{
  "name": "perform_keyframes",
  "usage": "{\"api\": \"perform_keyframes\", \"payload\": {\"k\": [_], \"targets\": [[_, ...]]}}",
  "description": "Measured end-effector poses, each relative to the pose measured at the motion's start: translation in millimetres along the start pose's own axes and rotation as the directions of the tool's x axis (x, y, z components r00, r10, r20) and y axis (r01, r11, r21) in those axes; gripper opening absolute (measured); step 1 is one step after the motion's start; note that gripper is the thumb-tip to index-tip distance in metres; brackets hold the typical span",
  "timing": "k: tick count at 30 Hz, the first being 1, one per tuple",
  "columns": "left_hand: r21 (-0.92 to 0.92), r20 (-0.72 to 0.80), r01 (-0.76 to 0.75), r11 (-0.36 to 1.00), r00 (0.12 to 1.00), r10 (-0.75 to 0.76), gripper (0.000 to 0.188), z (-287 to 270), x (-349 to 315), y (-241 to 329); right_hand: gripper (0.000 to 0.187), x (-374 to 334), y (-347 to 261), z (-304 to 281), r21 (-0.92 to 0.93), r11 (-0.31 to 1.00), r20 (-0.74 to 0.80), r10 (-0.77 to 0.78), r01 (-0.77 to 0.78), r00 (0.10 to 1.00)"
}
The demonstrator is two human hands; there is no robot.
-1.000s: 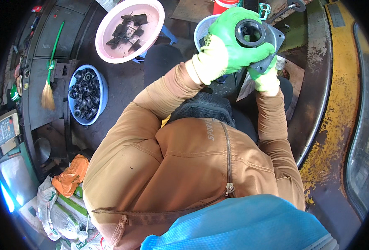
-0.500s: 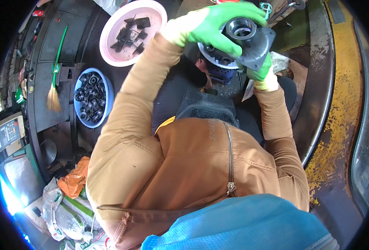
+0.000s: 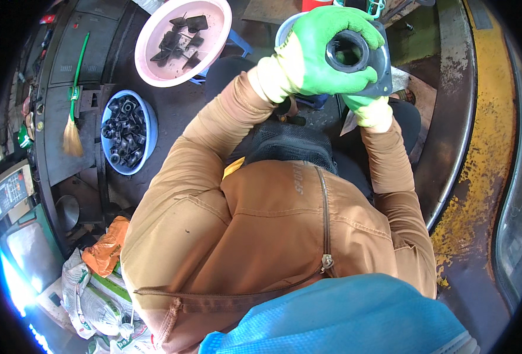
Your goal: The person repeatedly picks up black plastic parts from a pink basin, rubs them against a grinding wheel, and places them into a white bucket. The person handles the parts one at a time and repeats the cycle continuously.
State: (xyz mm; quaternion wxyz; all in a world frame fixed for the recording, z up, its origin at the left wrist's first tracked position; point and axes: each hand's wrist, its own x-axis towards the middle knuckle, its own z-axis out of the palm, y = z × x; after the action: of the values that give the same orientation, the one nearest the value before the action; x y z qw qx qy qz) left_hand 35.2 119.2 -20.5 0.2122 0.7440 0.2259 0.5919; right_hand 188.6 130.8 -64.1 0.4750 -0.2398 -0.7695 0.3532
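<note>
A black flanged fitting (image 3: 381, 65) with a round, open collar and a squarish base plate is held up before me. My left hand (image 3: 326, 50), in a green glove, closes round the collar, with the fingers over the top and the thumb below. Under the plate, my gloved right hand (image 3: 364, 106) grips the fitting from beneath; its fingers are mostly hidden by the part. Behind my left hand, only a bit of the rim of a pale blue basin (image 3: 286, 28) shows.
A pink basin (image 3: 225, 35) with several dark, flat-bladed pieces stands at the far left on a blue stool (image 3: 237, 42). Nearer, a blue tub (image 3: 150, 127) is full of small black parts. A rusty yellow machine frame (image 3: 479, 153) runs along the right. Sacks (image 3: 99, 307) lie at the lower left.
My left hand has shifted rightward and now wraps the collar instead of spanning the plate's edge. The fitting has tilted, its opening facing me more. My right hand still supports it.
</note>
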Motion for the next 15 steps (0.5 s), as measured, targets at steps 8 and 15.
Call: {"api": "perform_keyframes", "payload": {"k": [8,15], "targets": [[-0.098,0.375,0.098,0.990,0.925,-0.055,0.040,-25,3,8,0.064,-20,8,-12,0.348,0.881,0.389,0.175,-0.320,0.905],[-0.760,0.387,0.279,0.587,0.920,0.063,0.037,-9,-7,-22,0.039,-32,21,8,0.358,0.901,0.617,-0.032,-0.244,0.786]]}}
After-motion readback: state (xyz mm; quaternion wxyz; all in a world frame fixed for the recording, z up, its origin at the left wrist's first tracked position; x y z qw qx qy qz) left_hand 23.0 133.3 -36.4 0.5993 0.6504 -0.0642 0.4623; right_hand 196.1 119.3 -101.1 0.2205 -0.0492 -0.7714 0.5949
